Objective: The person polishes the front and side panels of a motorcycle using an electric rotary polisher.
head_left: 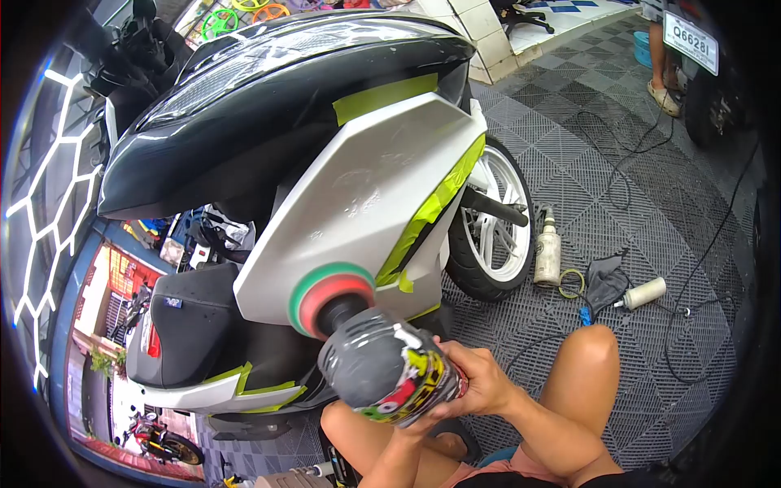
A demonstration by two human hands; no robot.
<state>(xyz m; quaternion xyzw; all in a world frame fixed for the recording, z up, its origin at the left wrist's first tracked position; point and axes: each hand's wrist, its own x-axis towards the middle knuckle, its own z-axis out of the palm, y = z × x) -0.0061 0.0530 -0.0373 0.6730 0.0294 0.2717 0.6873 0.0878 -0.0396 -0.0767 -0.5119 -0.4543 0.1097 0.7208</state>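
A dark rotary polisher with colourful stickers is in both my hands. My right hand wraps round its body from the right. My left hand grips it from below, its fingers partly hidden. The round red and green pad lies against the lower part of the scooter's white side panel; its exact contact is hidden. White smears show on the panel. Yellow-green masking tape runs along the panel's edges, beside the black bodywork.
The white-rimmed wheel stands right of the panel. A spray bottle, a tape roll, a dark cloth and another bottle lie near my knee. Black cables cross the tiled floor. Another person's foot is at upper right.
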